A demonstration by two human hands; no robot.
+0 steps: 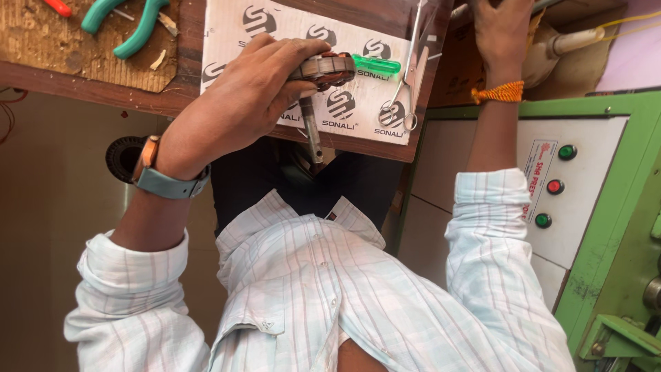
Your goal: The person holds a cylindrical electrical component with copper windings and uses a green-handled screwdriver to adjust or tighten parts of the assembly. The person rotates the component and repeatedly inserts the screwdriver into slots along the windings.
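The left hand point(251, 93) is closed around a wound motor rotor point(323, 69), its fingers wrapped over the copper-coloured core, with the rotor's steel shaft point(311, 134) pointing back toward the person's body; a grey wristwatch point(169, 180) sits on that wrist. The rotor is held just above a white printed card point(275, 34) that lies on a wooden board point(193, 89); on the card, right of the rotor, lie a green-handled screwdriver point(375, 66) and a pair of steel forceps point(406, 83). Far left on the bench rest green-handled pliers point(124, 24). The right hand point(502, 27) reaches to the far right, an orange thread point(497, 93) round its wrist; its fingers are cut off by the frame, so their grip cannot be told. Near right stands a green machine cabinet point(620, 207) with three round buttons point(555, 187).
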